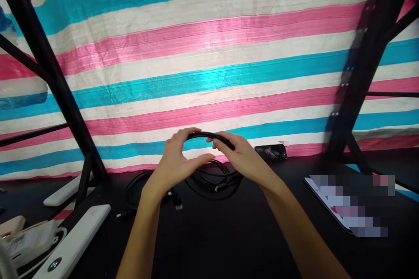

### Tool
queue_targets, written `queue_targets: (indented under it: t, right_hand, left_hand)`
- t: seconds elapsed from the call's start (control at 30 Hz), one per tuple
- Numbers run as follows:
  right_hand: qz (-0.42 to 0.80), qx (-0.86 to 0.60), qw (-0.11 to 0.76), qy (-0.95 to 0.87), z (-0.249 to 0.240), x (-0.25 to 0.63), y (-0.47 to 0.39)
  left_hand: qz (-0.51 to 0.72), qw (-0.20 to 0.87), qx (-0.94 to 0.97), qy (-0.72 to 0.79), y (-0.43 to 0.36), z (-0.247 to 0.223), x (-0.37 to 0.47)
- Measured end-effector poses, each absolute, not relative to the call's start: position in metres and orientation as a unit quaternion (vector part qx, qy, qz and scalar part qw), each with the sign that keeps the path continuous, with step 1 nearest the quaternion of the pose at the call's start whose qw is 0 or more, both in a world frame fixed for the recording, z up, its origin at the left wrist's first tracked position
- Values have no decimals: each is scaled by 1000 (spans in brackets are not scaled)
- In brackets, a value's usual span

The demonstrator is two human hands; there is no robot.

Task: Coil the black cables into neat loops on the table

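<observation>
A coiled black cable is held up above the dark table, its loops bunched at the top between both hands. My left hand has its fingers curled over the left part of the bundle, with the thumb stretched out toward the right. My right hand pinches the right part of the bundle between thumb and fingers. Lower loops hang or lie behind and below the hands; whether they belong to the held cable I cannot tell. Another black cable with plugs lies on the table, partly behind my left wrist.
A phone lies at the back. A tablet-like device, partly blurred, rests at the right. White long devices and a white adapter are at the left. Black frame posts stand before a striped sheet.
</observation>
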State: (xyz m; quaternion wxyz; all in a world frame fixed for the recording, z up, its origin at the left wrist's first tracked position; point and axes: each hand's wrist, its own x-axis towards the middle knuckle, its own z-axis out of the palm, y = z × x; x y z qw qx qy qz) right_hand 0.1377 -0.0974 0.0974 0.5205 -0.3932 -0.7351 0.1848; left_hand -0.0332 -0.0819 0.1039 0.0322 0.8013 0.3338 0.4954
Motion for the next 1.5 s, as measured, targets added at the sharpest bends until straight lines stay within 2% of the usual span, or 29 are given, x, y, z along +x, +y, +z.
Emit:
queue_targets:
  t: [0.13, 0.23, 0.33, 0.43, 0.57, 0.7, 0.8, 0.97, 1.07, 1.3, 1.4, 1.5]
  right_hand:
    - [116, -378, 554, -733, 102, 136, -106]
    - [124, -372, 597, -700, 104, 138, -106]
    - [188, -371, 643, -644, 103, 143, -100]
    - [279, -352, 644, -619, 99, 140, -92]
    - [399, -305, 652, -568, 90, 121, -87]
    - [513, -222, 648, -517, 89, 108, -94]
    - [542, -188, 669, -472, 93, 110, -99]
    - [589, -155, 699, -374, 94, 109, -100]
    - [589, -144, 728, -318, 89, 101, -99]
    - [657, -164, 636, -371, 92, 116, -89]
    - [644, -180, 632, -391, 101, 133, -89]
    - [607, -206, 622, -449, 108, 141, -96]
  left_hand:
    - [497, 76, 780, 374, -80, 100, -28]
    - [541, 194, 716, 396, -78, 100, -34]
    - [620, 306, 613, 383, -75, 102, -45]
    - [688, 395, 515, 324, -72, 107, -52]
    - [720, 485, 418, 268, -73, 113, -51]
    - [738, 503, 378, 243, -79, 115, -44]
    - [740, 529, 355, 216, -84, 115, -35]
    - [666, 634, 347, 184, -93, 102, -2]
    - [656, 640, 350, 194, -94, 90, 19]
    - [619, 659, 394, 164, -82, 99, -10]
    - [543, 667, 471, 197, -80, 112, -39]
    - [520, 634, 516, 247, -80, 117, -55]
